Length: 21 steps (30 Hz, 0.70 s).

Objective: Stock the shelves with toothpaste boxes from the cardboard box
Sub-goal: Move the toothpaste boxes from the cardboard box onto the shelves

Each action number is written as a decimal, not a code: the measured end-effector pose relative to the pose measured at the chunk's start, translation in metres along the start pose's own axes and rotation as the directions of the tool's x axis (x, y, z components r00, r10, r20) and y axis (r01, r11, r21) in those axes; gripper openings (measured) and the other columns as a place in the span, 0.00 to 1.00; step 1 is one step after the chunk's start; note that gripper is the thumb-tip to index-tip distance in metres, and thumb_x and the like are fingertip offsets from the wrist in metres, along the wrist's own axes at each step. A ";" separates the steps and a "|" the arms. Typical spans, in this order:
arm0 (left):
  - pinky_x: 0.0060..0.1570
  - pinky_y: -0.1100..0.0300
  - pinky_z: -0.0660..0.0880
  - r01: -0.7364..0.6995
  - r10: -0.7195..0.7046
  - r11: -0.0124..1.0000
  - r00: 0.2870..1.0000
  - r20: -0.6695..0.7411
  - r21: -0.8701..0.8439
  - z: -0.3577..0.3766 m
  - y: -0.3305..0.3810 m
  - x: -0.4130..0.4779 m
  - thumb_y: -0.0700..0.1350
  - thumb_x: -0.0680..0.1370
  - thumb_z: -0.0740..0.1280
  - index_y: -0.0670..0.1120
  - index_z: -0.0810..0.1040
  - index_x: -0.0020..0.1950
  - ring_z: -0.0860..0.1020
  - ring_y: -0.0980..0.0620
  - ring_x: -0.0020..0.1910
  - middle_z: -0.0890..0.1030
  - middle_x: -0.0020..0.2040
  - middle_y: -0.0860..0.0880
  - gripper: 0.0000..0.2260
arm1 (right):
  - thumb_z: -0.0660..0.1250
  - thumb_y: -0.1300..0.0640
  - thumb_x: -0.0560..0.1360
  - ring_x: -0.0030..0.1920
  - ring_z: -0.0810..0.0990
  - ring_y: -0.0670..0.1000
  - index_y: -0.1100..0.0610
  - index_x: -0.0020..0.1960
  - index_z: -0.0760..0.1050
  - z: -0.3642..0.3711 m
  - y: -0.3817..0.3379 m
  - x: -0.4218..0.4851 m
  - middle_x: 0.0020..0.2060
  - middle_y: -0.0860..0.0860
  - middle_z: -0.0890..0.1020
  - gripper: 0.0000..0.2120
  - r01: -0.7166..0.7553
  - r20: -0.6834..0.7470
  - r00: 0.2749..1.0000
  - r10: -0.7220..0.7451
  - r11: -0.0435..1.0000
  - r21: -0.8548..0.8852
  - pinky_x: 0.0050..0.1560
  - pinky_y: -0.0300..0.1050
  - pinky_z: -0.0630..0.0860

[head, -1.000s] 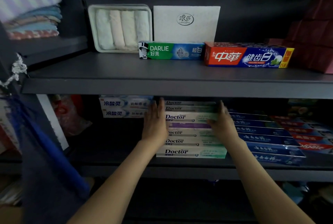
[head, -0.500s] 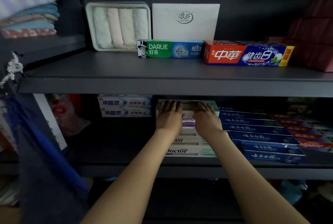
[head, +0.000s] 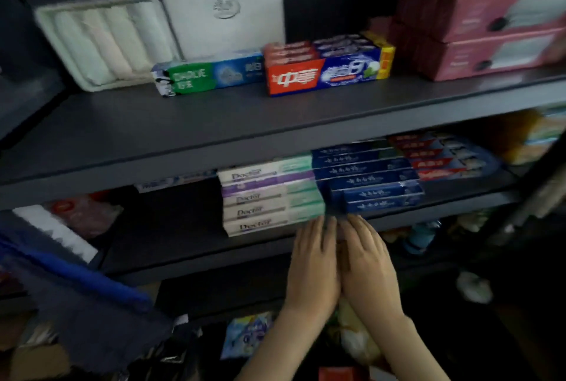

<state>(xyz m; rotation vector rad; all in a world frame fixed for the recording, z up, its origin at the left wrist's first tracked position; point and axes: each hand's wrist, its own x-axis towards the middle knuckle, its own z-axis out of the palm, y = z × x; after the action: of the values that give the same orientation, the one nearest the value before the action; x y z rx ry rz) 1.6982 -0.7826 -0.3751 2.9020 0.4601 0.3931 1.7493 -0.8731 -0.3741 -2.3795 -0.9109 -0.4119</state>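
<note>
A stack of white-and-green Doctor toothpaste boxes [head: 269, 197] lies on the lower shelf [head: 196, 255], with dark blue toothpaste boxes [head: 367, 178] stacked to its right. My left hand [head: 315, 264] and my right hand [head: 367, 267] are side by side just in front of the shelf edge, fingers straight, holding nothing. The left fingertips are near the lower right corner of the Doctor stack; whether they touch it I cannot tell. On the upper shelf [head: 214, 123] lie a green-blue Darlie box [head: 208, 76] and red-blue toothpaste boxes [head: 327, 70]. No cardboard box is clearly visible.
A tray of rolled towels [head: 104, 40] and a white carton [head: 223, 13] lean at the back of the upper shelf. Pink boxes [head: 490, 19] are stacked at upper right. Red Colgate boxes [head: 441, 157] lie beside the blue ones. A blue cloth [head: 76, 276] hangs at left.
Both hands have drawn back off the Doctor stack toward the shelf's front edge. The camera has swung left and tilted, and the picture is blurred.
</note>
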 end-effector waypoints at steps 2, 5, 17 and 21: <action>0.59 0.54 0.74 -0.071 0.078 0.996 0.990 0.120 -0.062 0.012 0.039 -0.010 0.46 0.73 0.56 0.44 0.79 0.62 0.79 0.50 0.60 0.80 0.61 0.46 0.22 | 0.56 0.57 0.70 0.62 0.76 0.58 0.65 0.60 0.77 -0.024 0.026 -0.031 0.58 0.59 0.79 0.23 -0.105 0.031 0.994 0.105 0.994 -0.005 0.65 0.45 0.62; 0.56 0.54 0.77 -0.186 0.223 0.972 0.926 0.304 -0.147 0.039 0.101 -0.030 0.46 0.73 0.56 0.45 0.79 0.62 0.79 0.50 0.59 0.80 0.60 0.46 0.22 | 0.56 0.56 0.71 0.62 0.72 0.55 0.65 0.60 0.76 -0.057 0.068 -0.085 0.57 0.60 0.79 0.23 -0.307 0.027 0.951 0.309 0.951 -0.039 0.64 0.44 0.62; 0.74 0.57 0.51 -0.430 0.560 0.805 0.325 0.762 -0.408 0.193 0.295 -0.226 0.56 0.82 0.52 0.48 0.50 0.79 0.51 0.51 0.77 0.52 0.79 0.48 0.27 | 0.71 0.61 0.72 0.61 0.77 0.57 0.62 0.64 0.74 -0.099 0.181 -0.432 0.60 0.57 0.79 0.21 -0.934 0.134 0.303 0.944 0.322 -0.157 0.61 0.50 0.74; 0.75 0.56 0.49 -0.512 0.553 0.738 0.086 0.829 -0.439 0.255 0.315 -0.306 0.60 0.82 0.52 0.50 0.45 0.79 0.47 0.52 0.77 0.47 0.79 0.51 0.31 | 0.58 0.53 0.81 0.73 0.61 0.49 0.55 0.76 0.59 -0.075 0.184 -0.549 0.73 0.49 0.64 0.24 -0.977 0.214 0.047 0.976 0.089 -0.194 0.73 0.42 0.56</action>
<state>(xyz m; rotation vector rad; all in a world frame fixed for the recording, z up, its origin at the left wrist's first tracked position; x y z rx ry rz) 1.5781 -1.2106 -0.6206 2.4745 -0.8500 -1.2395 1.4723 -1.3143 -0.6367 -2.4196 0.8462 0.5585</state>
